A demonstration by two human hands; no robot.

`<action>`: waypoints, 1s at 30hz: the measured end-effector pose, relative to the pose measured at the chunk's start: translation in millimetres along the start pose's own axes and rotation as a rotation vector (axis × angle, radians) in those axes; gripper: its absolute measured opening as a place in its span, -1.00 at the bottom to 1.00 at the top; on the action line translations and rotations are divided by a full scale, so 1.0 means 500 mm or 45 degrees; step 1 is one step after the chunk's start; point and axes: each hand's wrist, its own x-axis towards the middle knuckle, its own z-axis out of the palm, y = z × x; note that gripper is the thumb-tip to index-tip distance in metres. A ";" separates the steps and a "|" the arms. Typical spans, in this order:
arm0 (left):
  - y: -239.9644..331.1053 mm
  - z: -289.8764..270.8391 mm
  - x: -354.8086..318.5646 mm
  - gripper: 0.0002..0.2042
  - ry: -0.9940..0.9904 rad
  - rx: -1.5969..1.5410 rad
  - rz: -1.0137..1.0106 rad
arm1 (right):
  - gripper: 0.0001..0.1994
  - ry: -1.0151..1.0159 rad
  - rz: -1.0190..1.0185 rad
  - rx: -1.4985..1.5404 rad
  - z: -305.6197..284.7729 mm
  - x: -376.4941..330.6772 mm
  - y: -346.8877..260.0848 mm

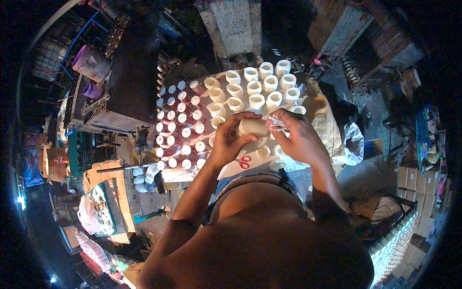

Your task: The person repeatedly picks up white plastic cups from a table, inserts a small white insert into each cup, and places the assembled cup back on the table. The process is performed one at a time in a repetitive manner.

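My left hand (230, 139) is wrapped around a cream-coloured cup (255, 127), thumb and fingers on its sides, above the table's near part. Close beside it, my right hand (302, 137) pinches a small bunch of thin white sticks (277, 124) near the cup's right end. Whether a stick touches the cup, I cannot tell. Rows of similar round, open cream cups (256, 100) stand upright beyond my hands. To their left are rows of dark red cylinders with white round tops (182, 117). Red-handled scissors (244, 162) lie near the table's front edge.
Brown paper (321, 118) covers the table's right part. A white plastic bag (353, 143) is off its right side. At the left are a flat cardboard sheet (126, 212) with a filled green tray (113, 204), and a dark bench (130, 72). Stacked cartons (415, 180) stand far right.
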 end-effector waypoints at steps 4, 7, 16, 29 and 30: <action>-0.001 0.009 0.000 -0.53 0.069 0.069 0.005 | -0.70 0.000 -0.109 -0.151 -0.023 0.011 -0.027; 0.001 0.017 0.001 -0.56 0.108 0.089 -0.006 | -0.68 0.034 -0.173 -0.245 -0.028 0.018 -0.031; 0.014 0.008 -0.011 -0.55 0.129 0.377 -0.014 | -0.73 -0.010 -0.158 -0.331 -0.019 0.019 -0.045; 0.041 0.004 -0.005 -0.32 0.056 0.689 0.210 | -0.74 -0.075 -0.194 -0.346 0.003 0.030 -0.034; 0.037 0.003 -0.005 -0.32 0.041 0.675 0.186 | -0.75 -0.094 -0.204 -0.331 0.006 0.032 -0.032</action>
